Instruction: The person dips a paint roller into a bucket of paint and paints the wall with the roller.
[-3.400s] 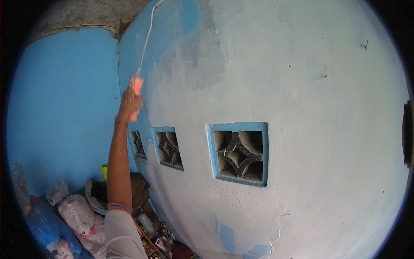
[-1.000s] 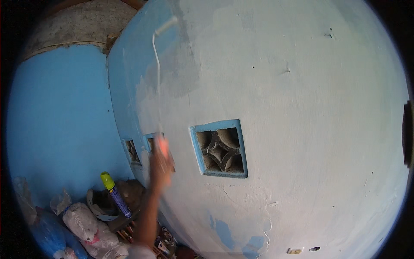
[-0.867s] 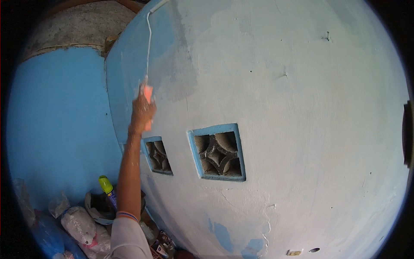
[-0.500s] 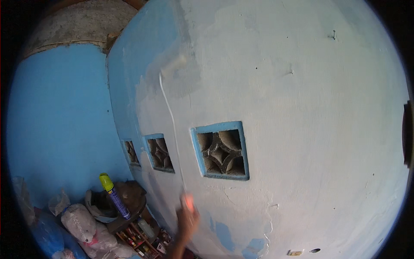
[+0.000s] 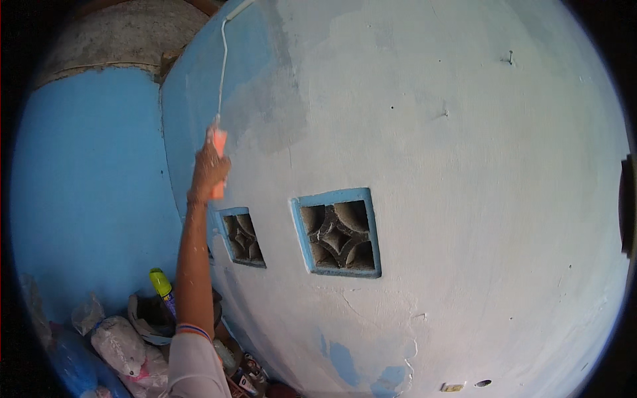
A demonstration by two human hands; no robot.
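Note:
My left hand (image 5: 210,167) is raised high and closed round the orange handle of a paint roller (image 5: 221,69). My arm reaches up from the lower edge, in a light sleeve with a striped cuff. From the handle a thin white bent rod rises to the pale roller head (image 5: 240,9), cut off by the upper edge. The head lies at the blue upper left part of the wall (image 5: 424,159), most of which carries whitish paint. Below the hand are vent blocks with blue frames: a smaller one (image 5: 244,237) and a larger one (image 5: 337,232). My right hand is out of view.
A plain blue wall (image 5: 93,179) meets the painted one at a corner on the left. Below stand filled plastic bags (image 5: 123,345), a spray can with a yellow-green cap (image 5: 160,284) and a helmet-like object (image 5: 147,318). Nails (image 5: 511,58) stick out of the wall.
My left hand has moved up and to the left with the paint roller, from below the vents to above them. The roller head has risen to the upper edge. My forearm now covers the farthest vent.

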